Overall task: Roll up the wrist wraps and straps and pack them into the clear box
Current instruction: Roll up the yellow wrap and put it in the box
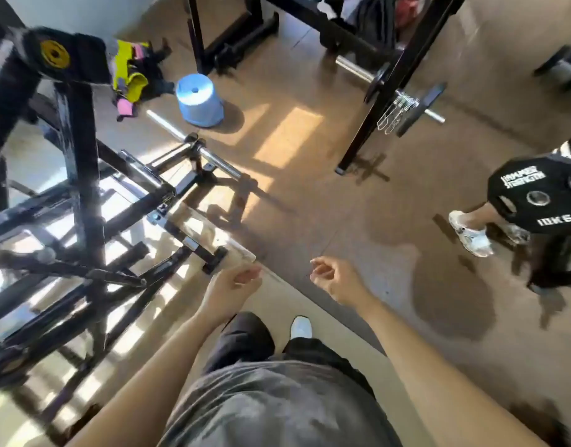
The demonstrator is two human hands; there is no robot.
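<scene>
A person looks down over a brown gym floor (310, 204) with both arms held out in front. The left hand (232, 285) and the right hand (335, 279) are level with each other but apart, each with fingers loosely curled and holding nothing. The wrist wraps and straps (131, 75), a yellow, pink and black heap, lie on the floor well ahead of the left hand and off to its left, just beside an upturned blue stool (198, 100). A black steel rack (78, 162) stands left of the left hand. Far right of the right hand, a black weight plate (535, 201) marked 10KG hangs above a white shoe (469, 235).
</scene>
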